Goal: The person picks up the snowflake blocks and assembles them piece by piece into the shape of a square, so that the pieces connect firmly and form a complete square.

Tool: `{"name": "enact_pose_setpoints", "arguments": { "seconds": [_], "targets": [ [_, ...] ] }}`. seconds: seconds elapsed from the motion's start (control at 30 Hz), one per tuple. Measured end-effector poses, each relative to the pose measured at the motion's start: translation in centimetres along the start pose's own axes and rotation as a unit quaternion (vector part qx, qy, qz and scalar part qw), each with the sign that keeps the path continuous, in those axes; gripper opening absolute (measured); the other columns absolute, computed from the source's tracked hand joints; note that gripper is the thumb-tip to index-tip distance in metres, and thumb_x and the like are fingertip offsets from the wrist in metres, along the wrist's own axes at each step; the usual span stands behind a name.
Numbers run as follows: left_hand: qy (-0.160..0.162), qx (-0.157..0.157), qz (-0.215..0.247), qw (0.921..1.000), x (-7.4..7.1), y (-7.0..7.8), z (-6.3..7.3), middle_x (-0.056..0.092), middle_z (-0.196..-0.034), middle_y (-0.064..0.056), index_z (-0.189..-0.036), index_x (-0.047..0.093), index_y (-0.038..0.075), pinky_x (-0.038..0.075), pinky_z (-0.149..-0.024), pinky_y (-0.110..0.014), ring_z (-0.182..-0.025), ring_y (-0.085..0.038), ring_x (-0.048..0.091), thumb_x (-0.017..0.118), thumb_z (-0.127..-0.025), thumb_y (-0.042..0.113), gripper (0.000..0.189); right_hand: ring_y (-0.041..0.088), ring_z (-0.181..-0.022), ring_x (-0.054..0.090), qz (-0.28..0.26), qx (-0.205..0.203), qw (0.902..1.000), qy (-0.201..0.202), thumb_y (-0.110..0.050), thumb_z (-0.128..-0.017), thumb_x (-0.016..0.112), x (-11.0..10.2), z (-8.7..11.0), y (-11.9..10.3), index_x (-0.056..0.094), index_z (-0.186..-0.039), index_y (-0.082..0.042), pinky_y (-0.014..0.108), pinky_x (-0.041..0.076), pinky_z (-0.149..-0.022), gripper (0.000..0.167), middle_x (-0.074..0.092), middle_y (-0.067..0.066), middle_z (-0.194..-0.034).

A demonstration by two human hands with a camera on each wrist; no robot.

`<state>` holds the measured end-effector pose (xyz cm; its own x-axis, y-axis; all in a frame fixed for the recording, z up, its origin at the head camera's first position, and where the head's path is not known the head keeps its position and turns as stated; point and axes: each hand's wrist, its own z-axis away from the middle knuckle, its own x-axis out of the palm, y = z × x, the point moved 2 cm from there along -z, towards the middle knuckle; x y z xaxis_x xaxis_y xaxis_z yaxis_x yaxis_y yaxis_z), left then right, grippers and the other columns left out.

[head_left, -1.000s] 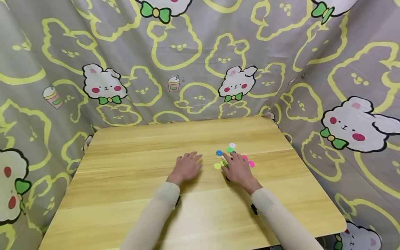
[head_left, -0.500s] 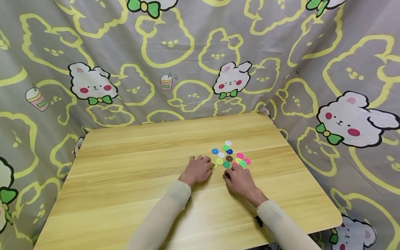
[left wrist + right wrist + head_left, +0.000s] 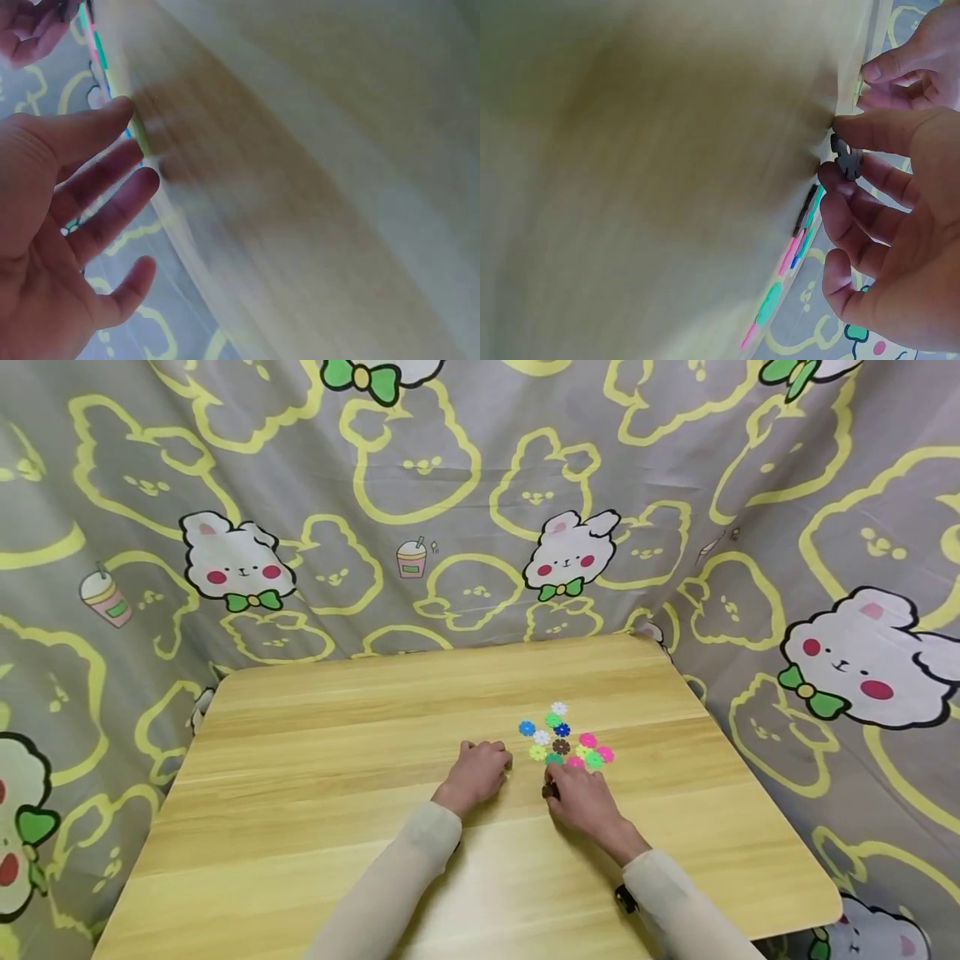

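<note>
Small flower-shaped plastic discs lie in a loose group on the wooden table (image 3: 322,752), beyond the right hand. My left hand (image 3: 477,774) pinches a yellow-green disc (image 3: 140,135) on edge between thumb and index finger, its fingertips low over the table. Between the thumb and fingers of my right hand (image 3: 583,795) is a dark flower-shaped disc (image 3: 847,160) with notched edges. A brown disc (image 3: 561,747), a teal disc (image 3: 553,760) and a pink disc (image 3: 574,762) lie just past the right fingertips.
Farther back lie a white disc (image 3: 558,708), a light blue disc (image 3: 527,727) and a dark blue disc (image 3: 562,729). Pink, yellow and green discs sit to the right. A patterned curtain (image 3: 465,510) hangs behind the table and along both sides.
Both hands drew back from over the discs, uncovering them. The left hand went right to the group's left edge and took the yellow-green disc. The right hand came nearer with the dark disc.
</note>
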<state>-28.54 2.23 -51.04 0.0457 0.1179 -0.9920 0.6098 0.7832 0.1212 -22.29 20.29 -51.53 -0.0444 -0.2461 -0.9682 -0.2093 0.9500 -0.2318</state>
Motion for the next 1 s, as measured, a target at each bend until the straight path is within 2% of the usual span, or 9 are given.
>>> {"name": "enact_pose_setpoints", "arguments": {
  "seconds": [0.13,0.27,0.37,0.43,0.6,0.77,0.83,0.9,1.0],
  "targets": [
    [-0.018,-0.016,0.076,0.9968,0.0,-0.5,0.6,0.063,-0.104,-0.002,-0.11,0.067,0.017,0.05,-0.087,-0.04,-0.093,-0.02,0.062,0.07,-0.088,0.015,0.022,0.014,-0.071,0.058,-0.013,-0.017,0.9998,0.003,-0.016,-0.081,0.075,0.3,0.0,-0.3,0.059,-0.091,-0.021,0.034,0.041,-0.06,0.02,0.063,-0.007,-0.078],
    [-0.022,-0.031,0.17,0.9848,-0.6,-1.4,1.3,0.062,-0.092,0.001,-0.098,0.068,0.014,0.05,-0.077,-0.028,-0.084,-0.013,0.057,0.065,-0.089,0.01,0.01,0.011,-0.072,0.061,-0.053,-0.026,0.9982,0.011,-0.015,-0.083,0.075,0.3,-0.2,-0.8,0.062,-0.096,-0.021,0.033,0.046,-0.064,0.019,0.065,-0.009,-0.079],
    [-0.005,-0.064,0.26,0.9634,-1.6,-2.2,2.0,0.062,-0.086,0.003,-0.094,0.066,0.014,0.048,-0.069,-0.025,-0.077,-0.01,0.055,0.063,-0.091,0.012,0.005,0.007,-0.072,0.062,-0.117,-0.022,0.9926,0.02,-0.014,-0.083,0.076,-0.3,-0.7,-1.4,0.065,-0.101,-0.02,0.028,0.05,-0.067,0.021,0.068,-0.008,-0.082],
    [0.018,-0.095,0.321,0.9423,-2.5,-2.7,2.7,0.063,-0.086,0.003,-0.096,0.066,0.015,0.049,-0.067,-0.024,-0.076,-0.01,0.058,0.064,-0.09,0.014,0.006,0.005,-0.071,0.061,-0.166,-0.022,0.9852,0.039,-0.013,-0.082,0.077,-0.9,-1.1,-1.9,0.068,-0.102,-0.016,0.023,0.051,-0.064,0.022,0.07,-0.006,-0.082],
    [0.089,-0.156,0.468,0.8655,-4.6,-3.5,4.5,0.066,-0.089,-0.002,-0.102,0.07,0.013,0.052,-0.066,-0.025,-0.08,-0.021,0.066,0.068,-0.088,0.014,0.014,0.004,-0.069,0.059,-0.238,-0.056,0.9623,0.12,-0.017,-0.084,0.075,-3.1,-2.0,-3.5,0.073,-0.094,-0.018,0.02,0.048,-0.061,0.01,0.073,-0.006,-0.084],
    [0.133,-0.219,0.604,0.7548,-5.7,-4.2,6.0,0.067,-0.085,-0.004,-0.101,0.069,0.003,0.05,-0.066,-0.024,-0.072,-0.015,0.064,0.069,-0.086,0.011,0.017,0.003,-0.073,0.06,-0.287,-0.085,0.9405,0.161,-0.023,-0.09,0.07,-5.0,-2.6,-5.1,0.074,-0.095,-0.025,0.023,0.05,-0.064,0.007,0.073,-0.011,-0.089],
    [0.146,-0.237,0.639,0.7172,-6.0,-4.5,6.5,0.068,-0.082,-0.004,-0.101,0.068,-0.001,0.05,-0.065,-0.023,-0.068,-0.013,0.063,0.069,-0.086,0.009,0.018,0.002,-0.074,0.061,-0.299,-0.09,0.9359,0.164,-0.025,-0.091,0.068,-5.4,-2.7,-5.6,0.073,-0.096,-0.027,0.023,0.051,-0.065,0.007,0.072,-0.012,-0.089],
    [0.153,-0.245,0.663,0.6909,-6.1,-4.8,6.9,0.068,-0.08,-0.003,-0.101,0.067,-0.003,0.051,-0.063,-0.022,-0.065,-0.012,0.063,0.069,-0.086,0.007,0.018,0.003,-0.074,0.06,-0.309,-0.096,0.932,0.163,-0.026,-0.092,0.067,-5.7,-2.9,-6.1,0.073,-0.096,-0.027,0.024,0.051,-0.066,0.008,0.072,-0.013,-0.089],
    [0.161,-0.248,0.69,0.6605,-6.3,-5.0,7.7,0.068,-0.077,-0.002,-0.1,0.064,-0.006,0.051,-0.06,-0.02,-0.063,-0.011,0.062,0.068,-0.086,0.004,0.017,0.003,-0.074,0.06,-0.321,-0.108,0.9267,0.163,-0.025,-0.092,0.067,-5.8,-3.0,-6.9,0.074,-0.097,-0.027,0.024,0.051,-0.066,0.008,0.072,-0.013,-0.09]
  ]
}}
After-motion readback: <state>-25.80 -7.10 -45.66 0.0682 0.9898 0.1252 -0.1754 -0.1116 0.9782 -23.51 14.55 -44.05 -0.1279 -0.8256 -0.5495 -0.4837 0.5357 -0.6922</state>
